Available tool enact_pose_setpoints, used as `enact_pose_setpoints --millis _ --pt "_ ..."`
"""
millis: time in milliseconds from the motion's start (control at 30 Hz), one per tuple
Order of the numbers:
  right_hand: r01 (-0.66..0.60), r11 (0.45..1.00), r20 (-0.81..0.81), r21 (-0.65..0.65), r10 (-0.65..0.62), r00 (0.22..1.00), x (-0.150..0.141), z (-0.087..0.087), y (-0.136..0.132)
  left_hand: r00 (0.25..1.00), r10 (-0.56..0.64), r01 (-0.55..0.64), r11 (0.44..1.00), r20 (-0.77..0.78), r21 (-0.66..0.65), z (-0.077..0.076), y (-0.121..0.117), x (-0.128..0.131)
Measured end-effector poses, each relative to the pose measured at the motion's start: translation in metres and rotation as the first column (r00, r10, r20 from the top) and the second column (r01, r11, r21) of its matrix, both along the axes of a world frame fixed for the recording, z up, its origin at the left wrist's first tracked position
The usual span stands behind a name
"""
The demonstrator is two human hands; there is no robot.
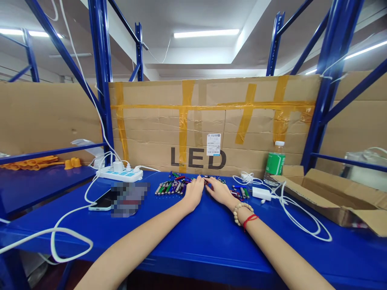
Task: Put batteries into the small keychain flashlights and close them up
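Observation:
Both of my hands are at the far middle of the blue table, close together over a spread of small, shiny metal tubes. My left hand point(194, 194) has its fingers together and bent down among the tubes; what they hold, if anything, is hidden. My right hand point(219, 191) reaches in from the right, thumb and fingers closing around something small and dark that I cannot make out. Left of my left hand lies a row of green, blue and silver tubes point(169, 188), like mini flashlights. More tubes point(242, 192) lie right of my right hand.
On the left are a phone point(104, 200), a blurred-out flat item point(130, 200) and a white power strip point(121, 174) with cables. To the right are a white adapter point(261, 193), a looped cable, a green-labelled bottle point(275, 163) and an open carton point(329, 197). A cardboard wall point(151, 133) stands behind.

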State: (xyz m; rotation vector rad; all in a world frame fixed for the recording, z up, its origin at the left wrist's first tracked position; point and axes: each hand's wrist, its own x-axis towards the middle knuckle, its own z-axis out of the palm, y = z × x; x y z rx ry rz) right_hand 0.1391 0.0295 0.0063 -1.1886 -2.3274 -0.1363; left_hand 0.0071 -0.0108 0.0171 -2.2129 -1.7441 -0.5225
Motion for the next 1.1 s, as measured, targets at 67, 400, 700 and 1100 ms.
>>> enact_pose_setpoints --millis 67,400,700,1100 --pt "0.018 1.0 0.013 -0.006 -0.017 1.0 0.0 0.0 -0.001 0.998 0.029 -0.029 1.0 -0.049 0.002 0.003 -0.001 -0.002" --pt "0.024 0.999 0.033 -0.029 -0.023 0.999 0.001 0.001 -0.002 0.973 0.175 -0.178 0.984 -0.15 -0.009 -0.002 0.008 -0.007" --pt "-0.002 1.0 0.068 -0.012 0.003 0.998 0.001 -0.001 0.001 0.965 0.218 -0.222 0.975 -0.144 -0.014 -0.008 0.017 -0.007" --pt "0.0 0.999 0.169 -0.052 0.008 0.986 -0.002 -0.009 0.005 0.975 0.201 -0.204 0.979 -0.095 -0.021 -0.012 0.022 -0.007"
